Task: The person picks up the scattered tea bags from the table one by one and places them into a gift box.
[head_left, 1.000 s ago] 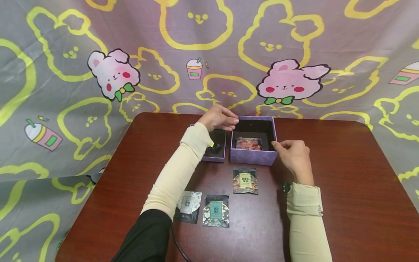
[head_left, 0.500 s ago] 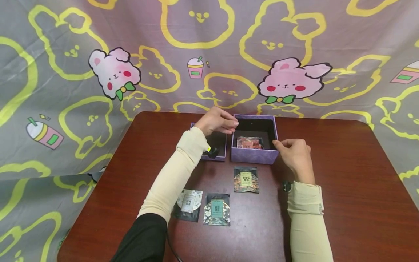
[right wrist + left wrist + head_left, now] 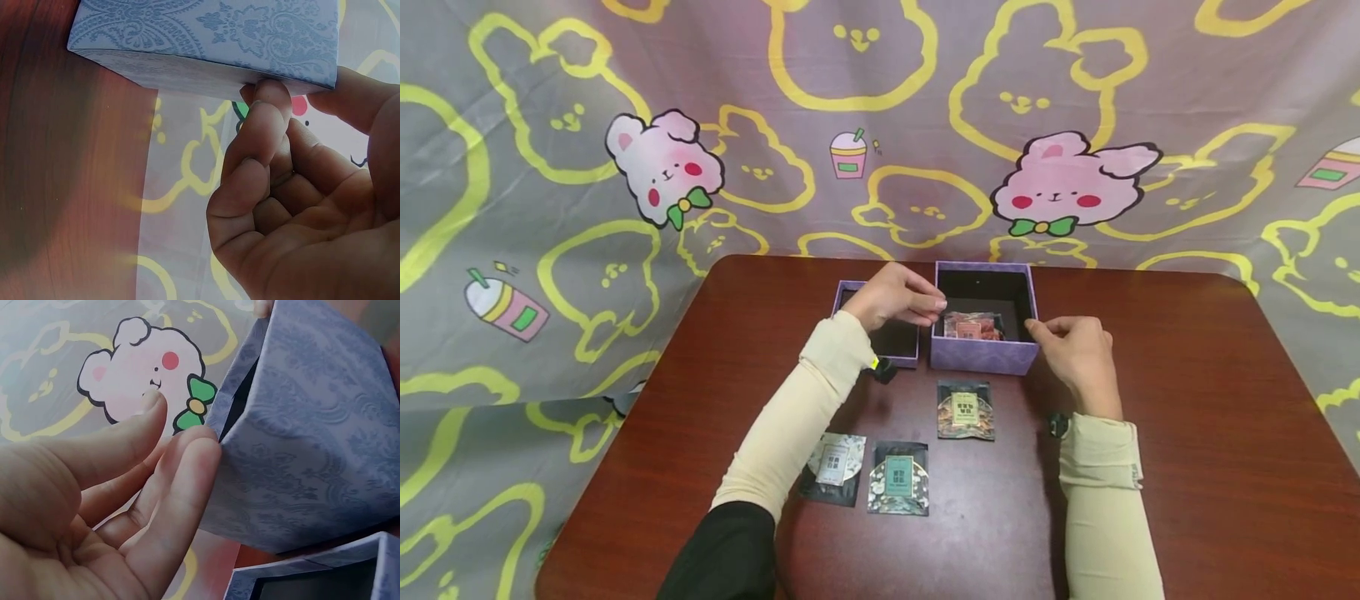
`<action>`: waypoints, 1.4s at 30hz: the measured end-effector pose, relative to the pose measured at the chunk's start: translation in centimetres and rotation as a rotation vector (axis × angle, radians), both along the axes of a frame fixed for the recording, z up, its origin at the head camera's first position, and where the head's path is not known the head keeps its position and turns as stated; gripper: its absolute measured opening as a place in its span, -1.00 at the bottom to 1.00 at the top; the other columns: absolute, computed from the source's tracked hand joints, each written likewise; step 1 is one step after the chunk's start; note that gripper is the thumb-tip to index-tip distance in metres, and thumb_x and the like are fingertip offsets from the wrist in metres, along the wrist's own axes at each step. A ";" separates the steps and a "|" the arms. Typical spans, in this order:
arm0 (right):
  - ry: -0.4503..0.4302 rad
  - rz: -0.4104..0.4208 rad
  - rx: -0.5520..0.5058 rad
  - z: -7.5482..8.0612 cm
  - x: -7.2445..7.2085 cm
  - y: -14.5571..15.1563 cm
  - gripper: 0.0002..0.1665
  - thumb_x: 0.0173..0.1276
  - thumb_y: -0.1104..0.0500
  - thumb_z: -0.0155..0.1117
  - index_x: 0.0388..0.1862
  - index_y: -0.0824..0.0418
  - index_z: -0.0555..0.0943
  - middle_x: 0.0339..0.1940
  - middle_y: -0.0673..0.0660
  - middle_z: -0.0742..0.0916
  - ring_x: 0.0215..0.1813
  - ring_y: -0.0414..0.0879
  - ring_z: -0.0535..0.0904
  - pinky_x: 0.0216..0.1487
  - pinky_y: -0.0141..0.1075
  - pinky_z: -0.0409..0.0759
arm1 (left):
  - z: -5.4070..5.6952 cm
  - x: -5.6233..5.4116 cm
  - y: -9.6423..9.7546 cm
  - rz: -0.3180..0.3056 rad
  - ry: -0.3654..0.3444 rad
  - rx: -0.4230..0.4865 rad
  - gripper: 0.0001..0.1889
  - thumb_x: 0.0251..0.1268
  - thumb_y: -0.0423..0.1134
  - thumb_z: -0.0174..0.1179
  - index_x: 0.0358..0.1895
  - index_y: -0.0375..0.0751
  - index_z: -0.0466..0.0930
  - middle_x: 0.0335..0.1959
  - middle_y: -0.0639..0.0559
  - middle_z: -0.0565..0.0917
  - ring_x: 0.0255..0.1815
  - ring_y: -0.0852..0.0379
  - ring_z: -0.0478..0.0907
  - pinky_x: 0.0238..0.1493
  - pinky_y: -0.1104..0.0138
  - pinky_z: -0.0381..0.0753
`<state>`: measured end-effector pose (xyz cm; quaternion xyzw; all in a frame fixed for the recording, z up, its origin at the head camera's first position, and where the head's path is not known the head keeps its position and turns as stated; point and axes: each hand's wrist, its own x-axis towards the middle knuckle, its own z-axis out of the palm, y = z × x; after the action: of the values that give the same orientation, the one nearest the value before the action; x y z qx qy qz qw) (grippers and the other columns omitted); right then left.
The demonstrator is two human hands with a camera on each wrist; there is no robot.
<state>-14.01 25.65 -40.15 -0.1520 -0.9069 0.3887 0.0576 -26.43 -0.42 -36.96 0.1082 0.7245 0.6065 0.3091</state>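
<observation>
A purple patterned box [image 3: 981, 357] stands open on the table, with red sachets [image 3: 973, 326] lying inside. My right hand [image 3: 1077, 357] pinches the box's right wall near the front corner. In the right wrist view, thumb and forefinger of that hand [image 3: 300, 187] meet at the box edge [image 3: 206, 31]. Beside the left wall hovers my left hand [image 3: 895, 298], holding nothing. The left wrist view has its fingertips right at the box's rim [image 3: 312, 425] and the thumb spread apart. Partly behind this hand lies the shallow purple lid [image 3: 901, 362], hollow side up.
In front of the box lies a sachet with a yellow label [image 3: 966, 410]. Nearer are a green-labelled sachet [image 3: 898, 479] and a white-labelled one [image 3: 833, 469], partly behind the left sleeve [image 3: 782, 433]. A patterned curtain [image 3: 925, 108] hangs behind the table [image 3: 1195, 400].
My left hand has moved back toward me along the box's left side, uncovering the lid's far corner. The right hand keeps its pinch on the box; the sachets lie as before.
</observation>
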 end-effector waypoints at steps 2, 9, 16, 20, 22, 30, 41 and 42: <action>0.000 0.000 -0.002 -0.1 0.0 0.0 -0.43 0.45 -0.19 0.22 -0.15 0.32 0.77 -0.15 0.32 0.76 0.01 0.27 0.48 -0.18 -0.05 0.45 | -0.2 0.3 -0.2 0.000 -0.001 0.005 -0.78 0.21 -0.45 0.41 -0.10 -0.48 0.73 -0.04 -0.48 0.66 -0.32 -0.08 0.75 -0.02 -0.06 0.65; -0.008 -0.003 -0.009 0.0 0.0 -0.1 -0.42 0.45 -0.20 0.22 -0.13 0.32 0.77 -0.13 0.32 0.75 0.01 0.25 0.47 -0.21 -0.08 0.45 | -0.6 1.7 -1.1 -0.038 0.011 0.008 -0.67 0.22 -0.45 0.40 0.01 -0.56 0.66 -0.02 -0.51 0.64 -0.31 -0.07 0.75 0.01 -0.11 0.62; 0.010 0.001 -0.002 0.0 0.1 0.0 -0.42 0.45 -0.19 0.22 -0.15 0.33 0.77 -0.16 0.32 0.76 0.00 0.25 0.46 -0.22 -0.08 0.41 | -0.9 3.1 -1.7 -0.060 0.026 -0.003 -0.65 0.22 -0.42 0.41 0.03 -0.57 0.65 -0.21 -0.31 0.75 -0.21 -0.23 0.73 -0.06 -0.07 0.67; 0.023 0.002 -0.006 -0.1 0.0 -0.1 -0.43 0.45 -0.18 0.23 -0.17 0.34 0.77 -0.15 0.33 0.76 0.04 0.31 0.47 -0.12 0.02 0.43 | -1.3 4.1 -2.2 -0.079 0.006 0.001 -0.71 0.20 -0.41 0.43 -0.04 -0.50 0.71 -0.21 -0.34 0.74 -0.18 -0.28 0.72 -0.06 -0.08 0.67; 0.025 -0.001 -0.007 0.0 0.0 -0.1 -0.44 0.45 -0.17 0.23 -0.18 0.33 0.77 -0.17 0.32 0.76 0.03 0.30 0.46 -0.14 0.01 0.42 | -1.5 4.6 -2.3 -0.085 0.001 0.004 -0.74 0.19 -0.42 0.43 -0.07 -0.47 0.73 -0.20 -0.39 0.73 -0.18 -0.30 0.72 -0.05 -0.11 0.65; 0.024 0.000 -0.010 0.0 0.2 -0.1 -0.44 0.46 -0.16 0.23 -0.16 0.35 0.77 -0.18 0.32 0.76 -0.03 0.24 0.46 -0.26 -0.11 0.40 | -2.9 6.3 -2.1 -0.099 -0.019 0.012 -0.81 0.20 -0.48 0.40 -0.14 -0.52 0.73 -0.21 -0.46 0.70 -0.40 -0.06 0.74 -0.14 -0.03 0.71; 0.031 -0.003 -0.006 0.1 0.2 -0.1 -0.43 0.45 -0.17 0.24 -0.18 0.34 0.77 -0.20 0.32 0.76 -0.05 0.25 0.47 -0.24 -0.09 0.41 | -5.0 7.9 -1.3 -0.125 -0.021 -0.076 -0.92 0.16 -0.48 0.43 -0.29 -0.42 0.77 -0.31 -0.38 0.73 -0.51 0.02 0.71 -0.26 0.03 0.74; 0.032 -0.004 -0.007 0.1 0.2 -0.1 -0.43 0.45 -0.17 0.24 -0.18 0.34 0.77 -0.20 0.32 0.76 -0.05 0.25 0.47 -0.25 -0.09 0.41 | -5.1 7.9 -1.2 -0.124 -0.016 -0.082 -0.92 0.16 -0.48 0.43 -0.29 -0.43 0.77 -0.34 -0.36 0.74 -0.52 0.02 0.70 -0.27 0.04 0.75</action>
<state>-13.78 25.52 -40.07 -0.1479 -0.9042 0.3941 0.0724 -18.50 -1.65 -42.09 0.1352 0.7382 0.5569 0.3560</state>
